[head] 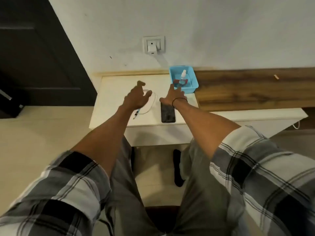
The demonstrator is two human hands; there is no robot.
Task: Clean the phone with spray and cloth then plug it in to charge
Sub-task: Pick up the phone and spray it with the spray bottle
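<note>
Both hands empty, fingers spread: left hand (136,97) above white cable (150,106), right hand (173,96) reaching toward blue basket (193,79) holding spray bottle (183,77); phone (167,113) flat on table (115,92).

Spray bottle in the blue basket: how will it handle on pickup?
The spray bottle looks small and clear, so probably light. It stands upright and narrow in the blue basket, so a nudge may tip it. Smooth plastic, possibly slippery.

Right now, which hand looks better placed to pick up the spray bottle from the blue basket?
The right hand. Its open fingers already reach the near rim of the blue basket holding the spray bottle. The left hand hovers farther away, over the white cable.
</note>
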